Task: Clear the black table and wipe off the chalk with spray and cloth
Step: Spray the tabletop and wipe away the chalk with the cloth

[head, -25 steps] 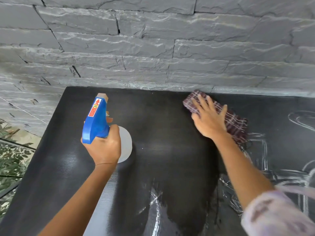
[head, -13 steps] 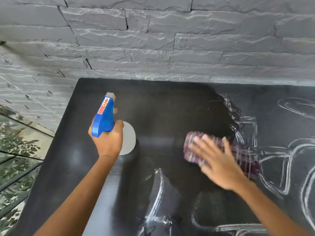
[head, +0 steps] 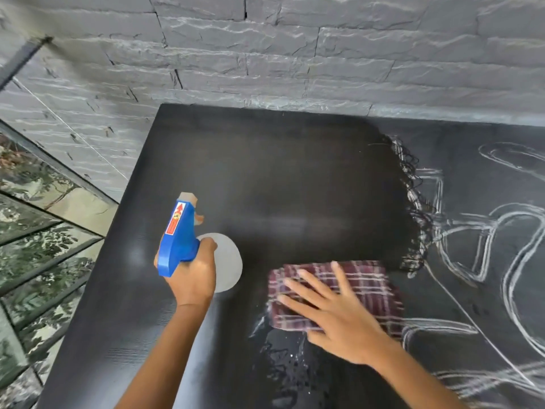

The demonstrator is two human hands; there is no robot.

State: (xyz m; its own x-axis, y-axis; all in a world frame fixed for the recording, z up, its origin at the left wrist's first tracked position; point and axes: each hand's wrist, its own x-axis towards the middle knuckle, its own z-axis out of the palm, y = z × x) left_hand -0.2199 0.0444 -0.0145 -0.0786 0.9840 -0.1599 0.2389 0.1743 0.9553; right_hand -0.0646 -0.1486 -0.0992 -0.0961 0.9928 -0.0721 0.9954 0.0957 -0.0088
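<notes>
My left hand (head: 193, 278) grips a spray bottle (head: 177, 234) with a blue trigger head and a white body, held above the left part of the black table (head: 265, 178). My right hand (head: 333, 314) lies flat, fingers spread, pressing a folded maroon plaid cloth (head: 365, 281) onto the table near its middle. White chalk drawings (head: 483, 237) cover the table's right side. The left and middle area looks dark and wiped, with wet streaks (head: 283, 358) just in front of the cloth.
A grey stone wall (head: 295, 54) runs right behind the table. Glass panels (head: 38, 231) with plants behind them stand beyond the table's left edge.
My right hand has dragged the cloth from the table's far edge toward me and to the left, over chalk lines. My left hand keeps the spray bottle in about the same spot.
</notes>
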